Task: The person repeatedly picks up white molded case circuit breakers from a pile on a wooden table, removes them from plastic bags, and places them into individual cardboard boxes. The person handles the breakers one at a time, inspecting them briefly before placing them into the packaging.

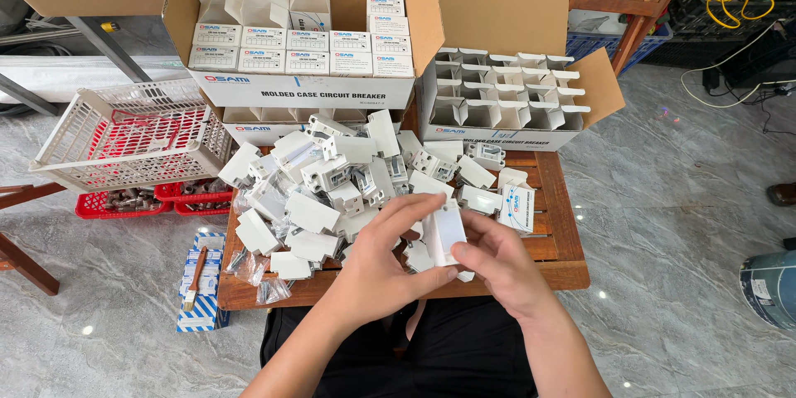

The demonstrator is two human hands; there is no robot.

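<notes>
One head-worn camera looks steeply down and forward, close over the wooden table and floor.

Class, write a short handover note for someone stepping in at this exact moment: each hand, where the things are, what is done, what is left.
Left hand: fingers grip the small white box from its left side.
Right hand: steadies the same box from the right and below.
Pile of white parts and loose boxes: heaped on the wooden table.
Done: left carton holds rows of closed boxes.
Left: right carton holds open boxes; the pile remains unsorted.
</notes>
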